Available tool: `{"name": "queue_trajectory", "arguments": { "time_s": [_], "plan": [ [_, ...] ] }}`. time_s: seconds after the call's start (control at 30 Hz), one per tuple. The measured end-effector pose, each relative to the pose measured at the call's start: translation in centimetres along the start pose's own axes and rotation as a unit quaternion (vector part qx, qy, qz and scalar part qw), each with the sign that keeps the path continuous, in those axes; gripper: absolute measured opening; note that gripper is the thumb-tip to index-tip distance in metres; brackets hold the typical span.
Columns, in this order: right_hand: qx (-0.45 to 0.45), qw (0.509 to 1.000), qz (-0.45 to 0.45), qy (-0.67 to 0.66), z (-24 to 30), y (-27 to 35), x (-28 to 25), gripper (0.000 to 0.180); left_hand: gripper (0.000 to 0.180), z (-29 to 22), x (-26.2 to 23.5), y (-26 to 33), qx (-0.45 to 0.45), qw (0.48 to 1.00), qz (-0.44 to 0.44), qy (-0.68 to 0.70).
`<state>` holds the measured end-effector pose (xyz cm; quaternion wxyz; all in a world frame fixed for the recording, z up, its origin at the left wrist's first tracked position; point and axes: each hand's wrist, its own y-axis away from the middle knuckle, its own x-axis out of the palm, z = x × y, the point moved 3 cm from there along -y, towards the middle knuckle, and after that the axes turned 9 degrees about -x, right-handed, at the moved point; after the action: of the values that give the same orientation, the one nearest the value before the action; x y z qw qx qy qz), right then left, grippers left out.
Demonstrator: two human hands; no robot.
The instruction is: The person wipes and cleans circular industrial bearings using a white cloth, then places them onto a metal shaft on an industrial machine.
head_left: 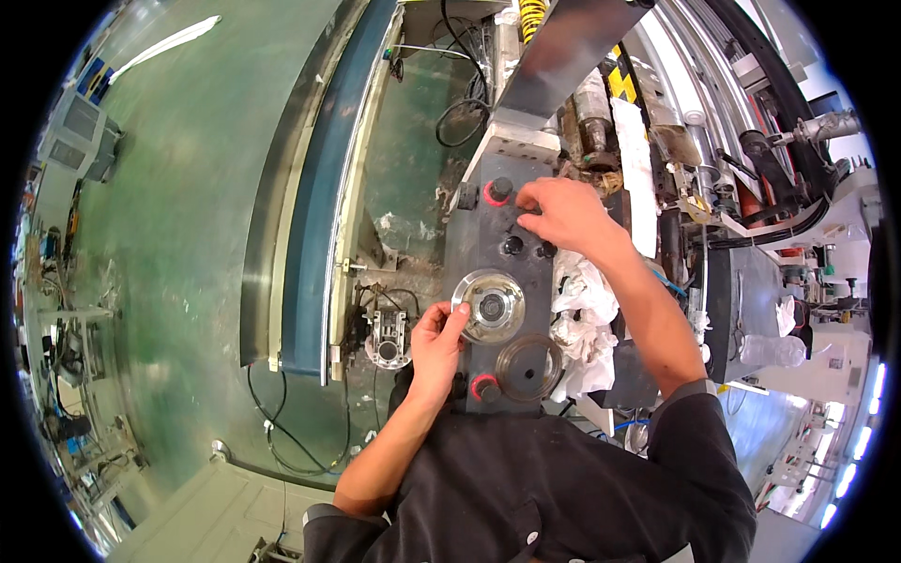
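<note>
A shiny round metal part [491,306], with a dark recessed centre, lies on a long dark metal block [488,253] in front of me. My left hand [441,343] pinches its left rim between thumb and fingers. A darker flanged disc [529,369] with a small hole rests just nearer to me on the same block. My right hand [569,216] is over the block's far right edge, fingers curled toward the thumb; whatever is between them is too small to make out. Beside it are black knobs [512,246] and a red-ringed black knob [498,191].
Crumpled white cloths [584,324] lie right of the block. Another red-ringed knob [485,388] sits at its near end. A blue conveyor belt [324,216] runs along the left. An upright metal plate [563,61] rises at the far end. Rollers and machinery fill the right.
</note>
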<state>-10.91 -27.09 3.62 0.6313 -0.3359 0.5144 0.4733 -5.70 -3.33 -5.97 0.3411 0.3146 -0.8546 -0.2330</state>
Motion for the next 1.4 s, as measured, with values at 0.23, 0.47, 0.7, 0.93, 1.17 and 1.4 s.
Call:
{"name": "queue_trajectory", "arguments": {
  "time_s": [0.23,0.47,0.7,0.93,1.17,1.4],
  "plan": [
    [0.019,0.997,0.066,-0.017,0.2,-0.8,0.7,0.017,0.017,-0.1,0.1,0.1,-0.004,1.0,-0.007,-0.003],
    [0.11,0.992,0.054,-0.017,0.5,-1.4,1.0,0.017,0.016,-0.1,0.2,0.0,0.005,1.0,-0.001,0.014],
    [0.109,0.975,-0.095,-0.171,0.5,1.4,-2.4,0.027,0.017,0.0,0.1,0.0,-0.001,1.0,-0.009,0.002],
    [0.098,0.921,-0.057,-0.373,5.7,9.4,1.0,0.015,0.016,0.2,0.1,-0.1,-0.005,1.0,-0.015,0.01],
    [0.062,0.92,-0.077,-0.379,7.5,11.2,4.0,0.014,0.018,0.2,0.1,-0.1,-0.003,1.0,-0.009,-0.002],
    [0.024,0.938,-0.111,-0.326,8.1,11.1,4.3,0.015,0.016,0.0,0.1,-0.1,0.003,1.0,-0.003,0.005]
  ]
}}
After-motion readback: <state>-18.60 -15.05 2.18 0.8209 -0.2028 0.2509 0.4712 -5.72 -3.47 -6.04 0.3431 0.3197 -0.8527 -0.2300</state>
